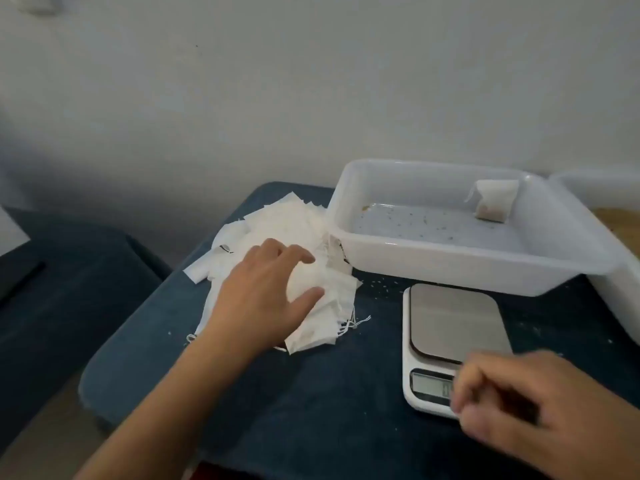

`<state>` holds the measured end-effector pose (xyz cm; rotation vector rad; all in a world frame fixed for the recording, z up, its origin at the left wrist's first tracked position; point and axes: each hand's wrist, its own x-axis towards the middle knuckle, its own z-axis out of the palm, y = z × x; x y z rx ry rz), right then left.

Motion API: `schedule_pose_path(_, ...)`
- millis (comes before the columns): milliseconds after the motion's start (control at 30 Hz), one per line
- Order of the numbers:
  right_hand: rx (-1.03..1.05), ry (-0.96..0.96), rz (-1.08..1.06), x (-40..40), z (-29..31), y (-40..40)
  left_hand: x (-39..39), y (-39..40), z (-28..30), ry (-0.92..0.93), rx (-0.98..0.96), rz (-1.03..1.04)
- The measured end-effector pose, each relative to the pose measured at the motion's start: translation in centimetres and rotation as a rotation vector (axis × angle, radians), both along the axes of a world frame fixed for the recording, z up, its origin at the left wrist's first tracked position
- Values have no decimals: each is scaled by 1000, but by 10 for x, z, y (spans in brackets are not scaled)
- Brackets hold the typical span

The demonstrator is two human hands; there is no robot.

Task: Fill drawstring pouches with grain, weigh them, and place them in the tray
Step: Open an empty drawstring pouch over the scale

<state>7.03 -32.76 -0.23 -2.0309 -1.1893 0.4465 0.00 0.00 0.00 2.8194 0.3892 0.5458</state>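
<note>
A heap of empty white drawstring pouches [284, 233] lies on the dark blue table. My left hand [266, 289] is on top of the heap, its fingers and thumb curled around a pouch. One filled pouch [493, 200] leans against the far right wall of the white tray [478, 265]. A kitchen scale [453, 320] with a bare steel platform sits in front of the tray. My right hand [519, 403] hovers over the scale's display corner, fingers loosely curled, holding nothing I can see.
A second white container [623, 289] stands at the far right edge, with grain [620, 223] showing behind it. Loose grains dot the dark blue table [311, 410]. A white wall rises behind. The table's left edge drops away to a darker surface.
</note>
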Motion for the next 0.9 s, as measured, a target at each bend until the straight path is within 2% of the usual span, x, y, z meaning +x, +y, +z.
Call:
schedule_pose_path(33,87,51,13,15,9,7,6,-1,-6,32,12,4)
schedule_pose_path(100,246,144,-117,24,8,16,14,0,-20,73,18,40)
schedule_pose_path(133,294,127,-186,27,10,22,14,-1,-26,93,-9,49)
schedule_pose_path(233,452,156,-250,29,-16,21,15,5,-42,7,-55,51)
schedule_pose_path(333,469,108,-275,29,-22,18,13,3,-40,-32,-54,30)
schedule_pose_path(433,486,112,-303,32,-25,14,11,-4,-28,-153,-99,-4)
schedule_pose_path(500,482,159,-323,33,-22,16,9,-15,-11,-282,-225,-18)
schedule_pose_path(567,464,170,-335,35,-17,18,11,-32,8,-387,-454,-71)
schedule_pose_path(700,426,176,-265,43,-4,25,40,-81,27,-368,-937,-267)
schedule_pose_path(800,421,183,-270,51,8,25,75,-117,20,-274,-1039,-296)
schedule_pose_path(900,404,155,-363,61,8,17,99,-145,7,-198,-1041,-344)
